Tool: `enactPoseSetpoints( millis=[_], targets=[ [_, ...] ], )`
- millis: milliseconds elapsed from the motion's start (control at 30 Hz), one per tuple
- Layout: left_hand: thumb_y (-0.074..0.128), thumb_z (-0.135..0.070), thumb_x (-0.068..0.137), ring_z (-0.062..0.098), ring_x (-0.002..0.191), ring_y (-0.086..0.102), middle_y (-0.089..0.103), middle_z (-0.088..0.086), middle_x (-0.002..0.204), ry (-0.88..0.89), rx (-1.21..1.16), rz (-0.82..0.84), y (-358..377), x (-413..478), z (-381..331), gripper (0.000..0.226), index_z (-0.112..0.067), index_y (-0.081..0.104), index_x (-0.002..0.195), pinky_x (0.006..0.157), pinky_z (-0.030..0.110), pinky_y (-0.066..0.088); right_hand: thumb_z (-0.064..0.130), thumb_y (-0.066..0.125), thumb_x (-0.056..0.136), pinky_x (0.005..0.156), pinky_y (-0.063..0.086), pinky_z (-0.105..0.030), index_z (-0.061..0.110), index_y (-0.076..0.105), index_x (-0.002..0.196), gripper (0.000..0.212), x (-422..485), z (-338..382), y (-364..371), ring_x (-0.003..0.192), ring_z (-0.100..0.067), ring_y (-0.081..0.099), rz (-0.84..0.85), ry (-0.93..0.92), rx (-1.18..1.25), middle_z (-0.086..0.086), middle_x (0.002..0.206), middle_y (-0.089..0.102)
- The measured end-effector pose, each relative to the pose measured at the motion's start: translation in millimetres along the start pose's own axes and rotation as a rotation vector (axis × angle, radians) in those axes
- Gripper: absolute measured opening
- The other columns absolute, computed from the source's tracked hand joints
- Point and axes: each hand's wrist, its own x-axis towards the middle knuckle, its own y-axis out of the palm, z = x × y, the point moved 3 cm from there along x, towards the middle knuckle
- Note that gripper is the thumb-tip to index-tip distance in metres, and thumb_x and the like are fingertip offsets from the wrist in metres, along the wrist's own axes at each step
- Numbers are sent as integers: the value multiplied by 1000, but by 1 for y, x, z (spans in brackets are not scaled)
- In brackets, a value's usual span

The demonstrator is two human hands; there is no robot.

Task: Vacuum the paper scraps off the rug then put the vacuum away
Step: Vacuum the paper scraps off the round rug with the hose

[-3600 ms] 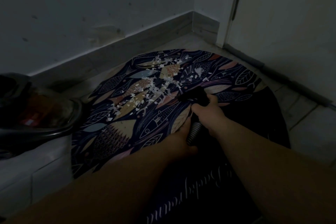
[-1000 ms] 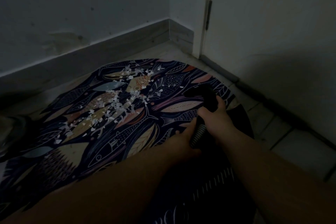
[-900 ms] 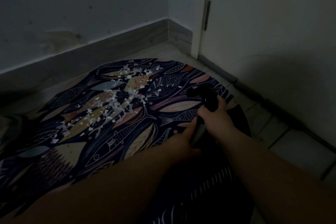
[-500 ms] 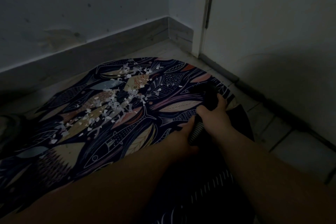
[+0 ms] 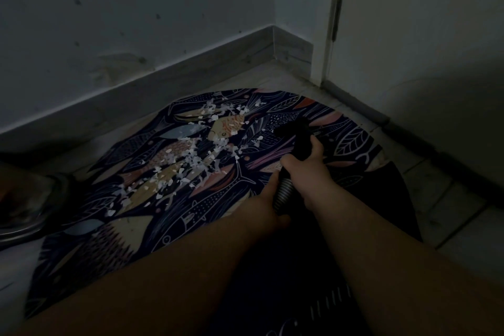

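Head view: both bare forearms reach in from 6 o'clock toward the centre of the frame, close together. The right hand (image 5: 303, 170) is the farther one, knuckles up, its grip clamped round the black nozzle (image 5: 298, 135), which runs on toward 12 o'clock with its mouth turned toward 9 o'clock, low over the rug (image 5: 131, 232). The left hand (image 5: 268, 206) sits just behind and toward 7 o'clock of the right, its grip closed on the ribbed vacuum hose (image 5: 283, 195), thumb laid along the ribs. The two hands almost touch.

White cursive lettering (image 5: 327, 308) runs across the dark near part of the rug at 6 o'clock, between the forearms; it is cut off and too dim to read.

The paper scraps (image 5: 188, 163) lie in a loose band on the fish-and-leaf pattern, from 12 o'clock of the rug down toward 8 o'clock, the nearest ones just beside the nozzle mouth at its 9 o'clock side.

At 9 o'clock, at the frame edge, the vacuum body (image 5: 24, 207) rests on the floor against the rug's rim; its bin looks reddish, but what is inside cannot be made out.

A baseboard (image 5: 163, 82) runs along the wall from 9 to 12 o'clock, and a door (image 5: 422, 35) stands at 2 o'clock.
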Motion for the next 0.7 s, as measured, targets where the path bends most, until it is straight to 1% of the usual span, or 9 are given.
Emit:
enactPoseSetpoints(
  millis=[100,167,200,267,367,467,533,600,700],
  targets=[
    [59,-28,90,26,110,58,55,14,131,-7,5,-20,-2,0,5,95,-36,-17,146,82,21,40,25,60,93,79,50,-41,48,7,150,82,3,-1,6,103,-29,56,23,1,27,-5,140,47],
    [59,-28,90,26,109,58,55,13,131,-5,25,-18,-3,1,5,95,-35,-17,147,82,21,40,24,60,93,86,49,-43,45,7,151,82,2,-2,6,106,-29,55,21,-5,38,-6,142,46],
    [59,-29,90,26,109,58,55,13,131,0,33,-12,-2,2,4,95,-35,-17,147,83,21,40,25,59,94,85,48,-41,44,6,152,81,2,-2,5,103,-27,54,15,-13,35,-6,143,45],
    [60,-33,90,26,114,56,53,12,135,2,45,5,-1,3,1,96,-34,-18,147,87,22,40,25,58,95,79,45,-38,43,5,153,81,0,-2,1,92,-22,51,6,-23,28,-5,145,43],
    [59,-35,91,26,116,55,50,11,138,29,56,26,1,6,-6,95,-34,-18,146,84,19,38,25,57,95,69,45,-35,43,3,153,81,-3,-2,-8,92,-24,50,-20,-21,32,-6,148,40],
    [55,-32,93,27,119,52,45,12,143,69,84,62,5,8,-18,90,-34,-18,146,86,20,38,23,57,95,78,47,-38,42,4,153,81,-7,-2,-25,94,-26,51,-74,-24,60,-9,145,43],
    [54,-32,94,27,122,50,43,12,145,96,105,82,9,11,-27,88,-32,-17,147,86,19,36,23,57,95,79,46,-37,41,4,154,82,-8,-2,-38,96,-26,51,-116,-27,56,-10,145,44],
    [53,-33,94,27,121,51,45,12,143,122,130,90,13,15,-36,88,-32,-18,146,89,20,38,24,58,94,80,46,-37,40,3,154,83,-9,-1,-49,94,-25,50,-157,-36,51,-11,146,43],
    [53,-33,94,28,117,54,48,15,139,137,147,105,21,22,-44,89,-34,-19,146,89,25,41,23,58,93,85,50,-43,40,3,154,84,-10,-1,-62,97,-26,51,-219,-37,58,-11,148,40]
  ],
)
